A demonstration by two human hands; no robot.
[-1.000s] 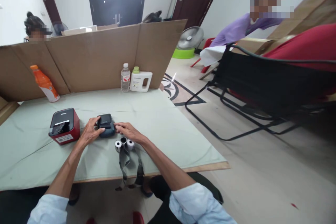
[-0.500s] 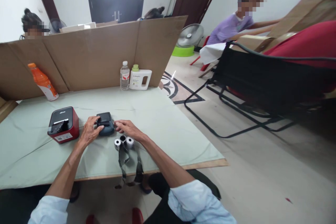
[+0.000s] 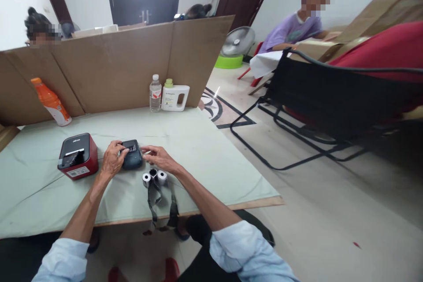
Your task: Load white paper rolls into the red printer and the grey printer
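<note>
A small dark portable printer point(image 3: 132, 160) lies on the pale green cloth in front of me. My left hand point(image 3: 114, 158) grips its left side, with fingertips on the top around the dark window. At the printer's right edge is my right hand point(image 3: 158, 157), its fingers apart and stretched toward the casing; whether the fingertips touch it I cannot tell. Just below, three small paper rolls point(image 3: 161, 177) stand close together, and dark strips point(image 3: 173, 211) trail from them over the table's front edge.
A red and black printer point(image 3: 78, 156) sits left of my left hand. Along the cardboard partition point(image 3: 125, 70) stand an orange bottle point(image 3: 51, 101), a clear water bottle point(image 3: 155, 93) and a white jug point(image 3: 175, 98). A black folding chair point(image 3: 317, 101) is at right, with a person in purple point(image 3: 292, 31) beyond.
My left thumb has moved from the portable printer's front up onto its top. My right fingers have straightened somewhat. The person in purple has lowered and drawn in the arms.
</note>
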